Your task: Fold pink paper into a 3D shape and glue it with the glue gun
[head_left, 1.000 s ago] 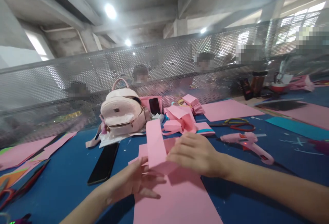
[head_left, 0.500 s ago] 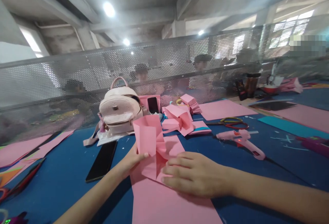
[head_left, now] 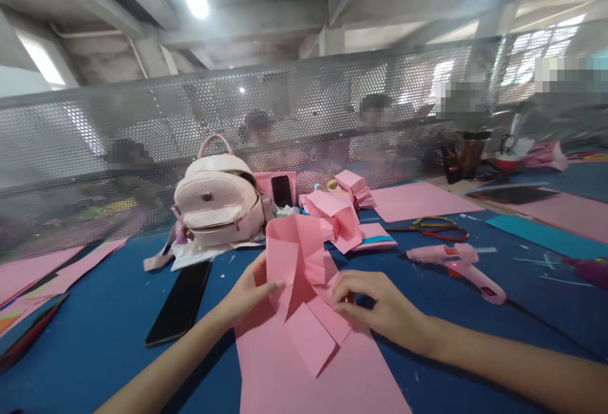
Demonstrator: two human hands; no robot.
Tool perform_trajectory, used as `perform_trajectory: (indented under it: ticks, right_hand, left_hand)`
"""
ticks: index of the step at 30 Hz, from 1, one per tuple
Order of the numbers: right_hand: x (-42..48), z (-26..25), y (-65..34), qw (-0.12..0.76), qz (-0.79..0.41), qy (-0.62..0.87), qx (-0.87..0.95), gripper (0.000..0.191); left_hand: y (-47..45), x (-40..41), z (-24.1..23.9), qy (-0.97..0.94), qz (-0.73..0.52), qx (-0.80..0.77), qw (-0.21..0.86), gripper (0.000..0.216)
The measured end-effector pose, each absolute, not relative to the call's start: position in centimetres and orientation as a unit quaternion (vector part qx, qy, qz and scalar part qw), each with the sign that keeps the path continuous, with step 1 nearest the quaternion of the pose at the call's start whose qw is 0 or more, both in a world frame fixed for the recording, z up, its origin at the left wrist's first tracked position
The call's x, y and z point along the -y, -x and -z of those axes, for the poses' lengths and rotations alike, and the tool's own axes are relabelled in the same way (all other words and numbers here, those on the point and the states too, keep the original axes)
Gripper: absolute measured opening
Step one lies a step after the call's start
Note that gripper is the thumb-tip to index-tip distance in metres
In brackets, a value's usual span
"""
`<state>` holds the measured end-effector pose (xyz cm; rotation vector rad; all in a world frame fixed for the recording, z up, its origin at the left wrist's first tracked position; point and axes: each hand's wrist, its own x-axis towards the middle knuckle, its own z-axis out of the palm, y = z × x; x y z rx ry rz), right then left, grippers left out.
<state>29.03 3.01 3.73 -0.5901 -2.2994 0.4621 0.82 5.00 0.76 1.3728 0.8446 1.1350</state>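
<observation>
A folded pink paper piece stands partly upright on a large flat pink sheet, its lower flaps spread toward me. My left hand grips its left edge, thumb in front and fingers hidden behind. On the other side, my right hand has bent fingers pinched at the right edge of the lower flaps. Just beyond the folded piece lie more crumpled and folded pink papers. A black phone rests left of my left hand.
A pale pink backpack stands behind the phone. To the right lie a pink glue gun with a cord, and scissors. Red-handled scissors lie at far left. A perforated metal screen runs across the back, with people beyond.
The folded pink paper has turned and its lower flaps now spread open toward me. My right hand has gone from lying flat on it to pinching its right edge.
</observation>
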Motion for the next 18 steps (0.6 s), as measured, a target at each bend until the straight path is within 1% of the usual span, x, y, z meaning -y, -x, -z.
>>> perform_trajectory:
  ticks: [3, 5, 7, 8, 11, 13, 15, 18]
  right_hand:
    - [-3.2, -3.2, -28.8, 0.37, -0.28, 0.262, 0.846, 0.026]
    - [-3.5, -2.4, -28.9, 0.354, -0.286, 0.249, 0.855, 0.023]
    - [-3.8, -1.7, -29.0, 0.31, -0.272, 0.232, 0.881, 0.022]
    - [-3.8, -1.4, -29.1, 0.279, -0.257, 0.222, 0.898, 0.024]
    - [-3.8, -1.3, -29.2, 0.184, -0.201, 0.195, 0.942, 0.037]
    - [-3.8, -1.5, -29.3, 0.14, -0.183, 0.184, 0.955, 0.042]
    - [-3.9, -1.8, -29.3, 0.116, -0.181, 0.186, 0.959, 0.042]
    - [-4.1, -1.7, -29.4, 0.113, -0.175, 0.206, 0.956, 0.04]
  left_hand:
    - [-0.9, -5.1, -0.7, -0.579, -0.498, -0.351, 0.542, 0.063]
    - [-1.0, -4.8, -0.4, -0.573, -0.507, -0.344, 0.543, 0.059]
    - [-1.1, -4.5, 0.0, -0.565, -0.513, -0.344, 0.548, 0.055]
    - [-1.1, -4.4, 0.2, -0.56, -0.514, -0.345, 0.551, 0.054]
    - [-0.9, -4.2, 0.8, -0.54, -0.521, -0.34, 0.567, 0.055]
    - [-0.7, -4.2, 1.1, -0.533, -0.517, -0.34, 0.577, 0.057]
    - [-0.5, -4.3, 1.6, -0.545, -0.505, -0.35, 0.571, 0.058]
    - [-0.3, -4.4, 2.2, -0.584, -0.486, -0.373, 0.532, 0.057]
